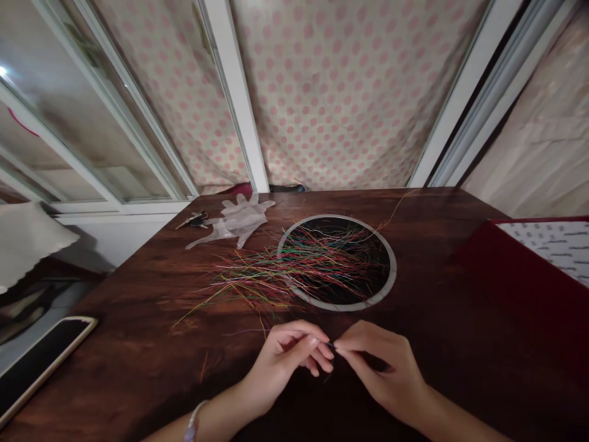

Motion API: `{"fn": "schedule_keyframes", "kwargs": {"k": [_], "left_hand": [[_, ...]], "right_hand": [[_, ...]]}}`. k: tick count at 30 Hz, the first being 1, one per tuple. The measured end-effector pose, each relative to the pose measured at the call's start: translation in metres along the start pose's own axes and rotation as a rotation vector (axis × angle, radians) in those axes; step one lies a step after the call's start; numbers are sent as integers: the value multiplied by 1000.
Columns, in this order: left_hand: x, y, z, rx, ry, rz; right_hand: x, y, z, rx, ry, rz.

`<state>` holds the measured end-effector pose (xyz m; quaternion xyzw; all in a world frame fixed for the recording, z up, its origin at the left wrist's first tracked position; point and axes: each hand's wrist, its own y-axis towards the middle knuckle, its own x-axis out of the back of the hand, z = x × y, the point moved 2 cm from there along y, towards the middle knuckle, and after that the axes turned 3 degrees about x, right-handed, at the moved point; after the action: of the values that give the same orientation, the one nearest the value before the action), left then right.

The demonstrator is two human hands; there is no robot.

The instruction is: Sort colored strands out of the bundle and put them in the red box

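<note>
Low in the view, my left hand (pixel 288 362) and my right hand (pixel 384 365) meet fingertip to fingertip over the near part of the table. A short dark blue wire (pixel 331 345) runs between them, pinched by the thumb and index finger of each hand. Just beyond lies a loose heap of thin coloured wires (pixel 294 265), red, green, yellow and white. It spreads across a round black plate with a grey rim (pixel 392 270) and off its left side onto the wood.
Clear plastic gloves (pixel 239 220) and keys (pixel 196 220) lie at the table's back left. A phone (pixel 41 362) is at the left edge. On the right stands a dark red box (pixel 519 282). The brown table (pixel 151 288) ends at a curtained window (pixel 350 92).
</note>
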<state>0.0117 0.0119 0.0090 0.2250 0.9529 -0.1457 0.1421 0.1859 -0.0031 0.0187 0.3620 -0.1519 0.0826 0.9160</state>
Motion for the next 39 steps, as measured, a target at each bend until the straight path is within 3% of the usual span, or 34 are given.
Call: {"fn": "schedule_keyframes", "kwargs": {"k": [9,18,26,32,39], "left_hand": [[-3,-2,-6,-35,111,12],[-1,2,-1,1,35,28],[-2,2,0,50,19,15],[-3,4,0,153,79,69],[-4,1,-2,143,113,55]], "right_hand": [[0,1,-10,-338,98,43],[-1,3,-9,-186,97,9],[1,2,-7,-162,107,20],[-2,-1,-7,-117,100,43],[-2,-2,-8,-251,63,32]]}}
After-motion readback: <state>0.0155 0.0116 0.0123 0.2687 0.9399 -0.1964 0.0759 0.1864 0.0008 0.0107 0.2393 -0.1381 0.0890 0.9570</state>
